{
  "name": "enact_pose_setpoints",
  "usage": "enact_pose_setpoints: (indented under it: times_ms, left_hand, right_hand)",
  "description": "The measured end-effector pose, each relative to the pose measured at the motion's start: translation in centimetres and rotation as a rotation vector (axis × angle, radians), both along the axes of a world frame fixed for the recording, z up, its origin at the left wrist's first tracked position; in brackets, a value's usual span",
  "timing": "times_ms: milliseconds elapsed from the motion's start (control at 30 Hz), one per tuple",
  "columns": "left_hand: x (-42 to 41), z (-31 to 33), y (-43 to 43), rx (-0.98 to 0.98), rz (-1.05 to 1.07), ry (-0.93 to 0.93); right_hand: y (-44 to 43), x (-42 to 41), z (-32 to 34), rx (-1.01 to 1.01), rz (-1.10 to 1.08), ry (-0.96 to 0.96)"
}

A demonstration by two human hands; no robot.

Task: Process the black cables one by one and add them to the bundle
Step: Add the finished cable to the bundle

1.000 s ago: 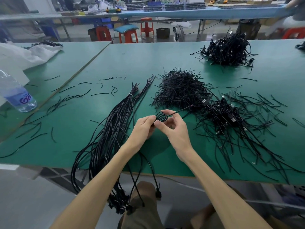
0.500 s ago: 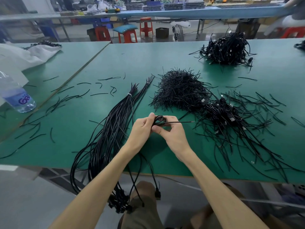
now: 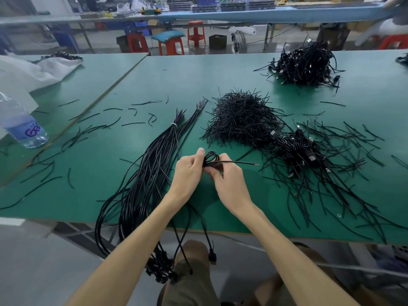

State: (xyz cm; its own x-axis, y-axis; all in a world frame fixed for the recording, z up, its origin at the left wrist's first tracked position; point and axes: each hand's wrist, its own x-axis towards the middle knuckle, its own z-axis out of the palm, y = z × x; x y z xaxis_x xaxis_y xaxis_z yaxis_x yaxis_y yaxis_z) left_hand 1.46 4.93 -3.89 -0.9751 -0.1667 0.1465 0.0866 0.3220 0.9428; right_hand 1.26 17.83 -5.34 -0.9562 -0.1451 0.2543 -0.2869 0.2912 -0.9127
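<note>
Gripping one coiled black cable, fingers of left hand and right hand; bottle label "Ga…".

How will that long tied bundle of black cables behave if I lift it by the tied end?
Probably floppy: the bundle droops over the table edge in loose loops. Likely bottom-heavy, since the connector ends hang clustered below. A white tie shows only near the far end, so strands may splay.

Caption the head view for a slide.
Left hand and right hand grip a coiled black cable over the table, beside the bundle.
</note>
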Motion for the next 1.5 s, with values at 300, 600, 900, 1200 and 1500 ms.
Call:
enact_pose_setpoints:
  times_ms: [300, 600, 900, 1200, 1500]
  left_hand:
    - [0.0, -0.6, 0.1, -0.145, 0.012, 0.140]
    - [0.1, -0.4, -1.0, 0.095, -0.147, 0.125]
    - [0.7, 0.8, -1.3, -0.653, -0.286, 0.396]
    - [0.6, 5.7, -3.9, -1.193, -0.399, 0.484]
    - [1.8, 3.8, 0.1, -0.867, -0.076, 0.103]
  right_hand:
    - [0.2, -0.2, 0.1, -0.075, -0.122, -0.052]
    - [0.9, -0.2, 0.3, -0.114, -0.149, -0.047]
    - [0.6, 0.0, 0.5, -0.128, -0.083, -0.018]
    - [0.9, 0.2, 0.4, -0.197, 0.000, 0.033]
    - [1.3, -0.5, -0.1, -0.464, 0.051, -0.178]
